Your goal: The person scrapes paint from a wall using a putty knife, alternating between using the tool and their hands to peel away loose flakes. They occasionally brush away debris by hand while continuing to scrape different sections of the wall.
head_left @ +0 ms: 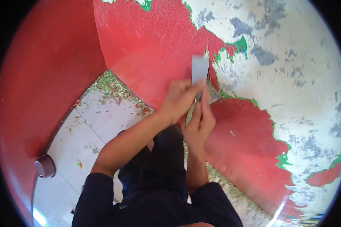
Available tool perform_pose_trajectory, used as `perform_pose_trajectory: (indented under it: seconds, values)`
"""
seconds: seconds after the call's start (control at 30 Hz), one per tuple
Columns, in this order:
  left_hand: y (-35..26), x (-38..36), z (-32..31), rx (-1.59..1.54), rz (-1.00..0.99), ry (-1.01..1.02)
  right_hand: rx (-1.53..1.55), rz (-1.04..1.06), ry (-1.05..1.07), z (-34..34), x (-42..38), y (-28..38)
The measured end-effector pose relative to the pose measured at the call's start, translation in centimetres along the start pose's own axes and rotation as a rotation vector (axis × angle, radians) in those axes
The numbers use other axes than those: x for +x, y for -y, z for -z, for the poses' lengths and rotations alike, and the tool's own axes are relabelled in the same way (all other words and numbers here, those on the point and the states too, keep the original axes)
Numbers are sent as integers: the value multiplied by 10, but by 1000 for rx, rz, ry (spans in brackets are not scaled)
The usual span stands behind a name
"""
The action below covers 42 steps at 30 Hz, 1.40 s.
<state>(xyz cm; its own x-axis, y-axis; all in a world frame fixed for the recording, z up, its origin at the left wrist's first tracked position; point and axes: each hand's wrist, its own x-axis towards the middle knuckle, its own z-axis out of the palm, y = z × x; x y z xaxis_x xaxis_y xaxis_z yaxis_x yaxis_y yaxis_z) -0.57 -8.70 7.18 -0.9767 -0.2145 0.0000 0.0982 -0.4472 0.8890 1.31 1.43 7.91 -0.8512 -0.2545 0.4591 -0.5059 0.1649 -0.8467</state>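
A putty knife [199,69] with a wide grey metal blade and a pale green handle points away from me, its blade edge against the red paint [147,49] near the border with the bare patch. My right hand [201,123] is closed around the handle, fingers reaching up toward the blade. Closed too, my left hand [179,99] presses at the base of the blade, slightly blurred. Just right of the blade, a torn flap of red paint with green edges borders the whitish-grey stripped surface [265,83].
Green and red paint chips [115,89] litter the pale tiled floor [83,125]. A second red panel [53,68] curves along the left. At lower left is a small brown round object [45,166]. More red paint [246,140] covers the surface at right.
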Motion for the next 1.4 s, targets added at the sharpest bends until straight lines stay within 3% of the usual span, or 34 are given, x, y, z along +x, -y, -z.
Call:
perform_pose_trajectory:
  seconds: [0.1,0.17,0.23,0.33,0.37,0.5,0.57,0.67,0.7,0.8,0.83,0.9,0.97,1.07,1.17,1.23,1.4]
  values:
    - [31,3,2,58,34,2,-70,55,-18,-1,-6,-20]
    - [-6,7,0,-48,9,-12,-124,123,-5,-6,12,-14]
    - [-17,9,0,-124,-7,-16,-29,-11,41,-7,14,-7]
    - [38,-3,2,190,-18,-6,-102,9,55,9,-10,-13]
    - [43,-10,-7,-34,-11,-25,-122,24,63,10,-9,-14]
    - [3,9,-8,-117,-71,-64,-118,1,38,5,9,-18]
    - [8,5,-13,-105,-66,-60,-87,-91,39,4,13,-1]
    - [28,-7,-16,-47,-38,-13,-210,10,-30,17,-26,-13]
    - [31,-6,-17,-78,-48,-3,-190,-198,-9,20,-31,-3]
    - [29,9,-17,-112,-67,-9,-433,204,-46,13,3,-19]
    - [8,17,-13,-172,-44,7,-295,-70,8,6,14,10]
    - [-12,13,-14,-147,-27,-2,-367,31,16,9,9,13]
    - [33,-6,-16,-141,-2,35,-331,111,37,21,-10,-6]
    - [60,-15,-12,-205,44,45,-315,-70,86,25,-25,-10]
    - [23,2,-8,-172,18,23,-198,-273,64,13,-5,7]
    - [5,6,-6,-101,-3,-15,-299,-151,46,15,-9,-4]
    - [39,-3,-15,-97,-61,-11,-210,-56,22,24,-22,-30]
